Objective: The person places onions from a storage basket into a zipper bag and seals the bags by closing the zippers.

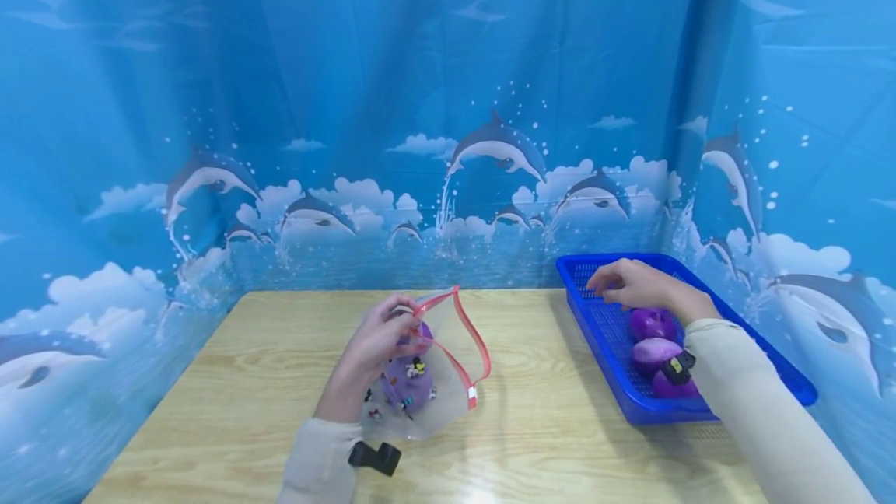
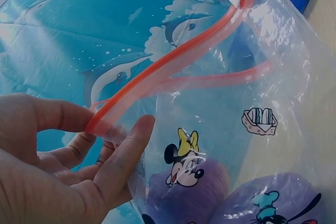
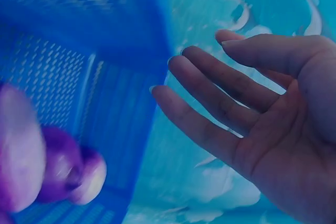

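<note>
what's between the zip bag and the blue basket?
Only a bare stretch of wooden tabletop lies between the zip bag and the blue basket, as the head view shows.

The person's head camera looked forward and down over the table toward the curtain. Close in, the left wrist's faced the bag, the right's the basket, partly shared by all three.

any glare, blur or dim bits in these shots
Head view: a bright glare patch on the wooden table at the bottom edge, and a soft shadow beside the blue basket; left wrist view: small white glints on the clear zip bag; right wrist view: dim overall, the right hand shaded, the purple items and basket looking soft.
</note>
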A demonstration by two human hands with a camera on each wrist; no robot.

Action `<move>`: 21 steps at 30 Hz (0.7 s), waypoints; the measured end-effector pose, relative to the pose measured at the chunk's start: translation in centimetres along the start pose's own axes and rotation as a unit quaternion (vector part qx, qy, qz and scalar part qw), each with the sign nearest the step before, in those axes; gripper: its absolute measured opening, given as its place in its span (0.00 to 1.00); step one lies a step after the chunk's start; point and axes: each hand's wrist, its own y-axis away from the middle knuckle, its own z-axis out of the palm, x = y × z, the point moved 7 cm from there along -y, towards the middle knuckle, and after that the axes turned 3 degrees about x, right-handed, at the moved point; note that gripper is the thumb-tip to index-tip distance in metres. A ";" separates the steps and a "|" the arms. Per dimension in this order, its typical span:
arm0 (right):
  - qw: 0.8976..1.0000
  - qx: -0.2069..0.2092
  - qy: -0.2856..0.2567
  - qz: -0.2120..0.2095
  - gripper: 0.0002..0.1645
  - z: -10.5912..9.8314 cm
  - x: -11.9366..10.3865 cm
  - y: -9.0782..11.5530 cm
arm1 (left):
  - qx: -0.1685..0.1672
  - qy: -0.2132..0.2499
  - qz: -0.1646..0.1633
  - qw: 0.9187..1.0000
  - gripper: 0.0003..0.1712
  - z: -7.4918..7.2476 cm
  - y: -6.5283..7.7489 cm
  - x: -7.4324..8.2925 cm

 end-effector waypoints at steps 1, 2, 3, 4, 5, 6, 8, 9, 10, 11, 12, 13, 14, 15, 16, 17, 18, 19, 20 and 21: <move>1.000 0.004 0.011 -0.002 0.17 -0.1 0.5 0.2 | 0.000 0.000 0.001 1.000 0.07 0.0 0.0 0.0; 1.000 0.007 0.020 -0.003 0.16 -0.3 1.0 0.3 | 0.000 0.001 0.001 1.000 0.07 0.0 0.0 0.0; 1.000 0.009 0.026 -0.004 0.16 -0.3 1.4 0.5 | 0.000 0.002 0.001 1.000 0.07 0.0 0.0 0.1; 0.999 0.012 0.032 -0.007 0.16 -0.4 1.9 0.6 | -0.001 0.003 0.001 1.000 0.07 0.0 0.0 0.1; 0.999 0.011 0.036 -0.008 0.16 -0.4 2.3 0.7 | -0.001 0.003 0.001 1.000 0.07 0.0 0.0 0.1; 0.999 0.009 0.038 -0.007 0.16 -0.4 2.8 0.8 | -0.002 0.004 0.000 1.000 0.07 0.0 0.0 0.1; 0.999 -0.002 0.040 0.000 0.16 -0.2 3.7 1.0 | -0.004 0.004 -0.001 1.000 0.06 0.0 0.0 0.1; 0.999 -0.010 0.041 0.005 0.17 -0.1 4.1 1.2 | -0.004 0.004 -0.001 1.000 0.06 0.0 0.0 0.0; 0.999 -0.021 0.038 0.011 0.18 0.0 4.5 1.3 | -0.004 0.004 -0.002 1.000 0.06 0.0 0.0 0.0; 0.999 -0.034 0.028 0.025 0.19 0.2 4.9 1.6 | -0.004 0.003 -0.003 1.000 0.06 0.0 0.0 0.0; 0.998 -0.048 0.017 0.039 0.21 0.3 5.4 1.8 | -0.003 0.003 -0.004 1.000 0.06 0.0 0.0 0.1; 0.997 -0.061 0.004 0.052 0.22 0.5 5.8 2.0 | -0.003 0.002 -0.005 1.000 0.07 -0.1 0.0 0.0; 0.995 -0.074 -0.010 0.070 0.23 0.7 6.2 2.3 | -0.002 0.002 -0.006 1.000 0.07 -0.1 0.0 0.0; 0.992 -0.084 -0.021 0.090 0.24 0.8 6.6 2.6 | -0.002 0.002 -0.006 1.000 0.07 -0.1 0.0 0.0; 0.989 -0.093 -0.030 0.109 0.25 0.9 7.0 2.9 | -0.002 0.001 -0.006 1.000 0.07 -0.1 0.0 0.0; 0.987 -0.101 -0.034 0.124 0.26 1.0 7.4 3.2 | -0.001 0.001 -0.006 1.000 0.06 -0.1 0.0 0.0; 0.985 -0.106 -0.033 0.134 0.26 1.1 7.7 3.5 | -0.001 0.002 -0.006 1.000 0.06 -0.1 0.0 0.1; 0.983 -0.111 -0.030 0.141 0.26 1.2 8.0 3.7 | -0.002 0.003 -0.006 1.000 0.06 -0.1 0.1 0.0; 0.981 -0.115 -0.028 0.151 0.27 1.4 8.3 4.0 | -0.002 0.002 -0.006 1.000 0.06 -0.1 0.1 0.0; 0.979 -0.118 -0.028 0.164 0.28 1.5 8.6 4.3 | -0.002 0.002 -0.005 1.000 0.06 -0.1 0.1 0.1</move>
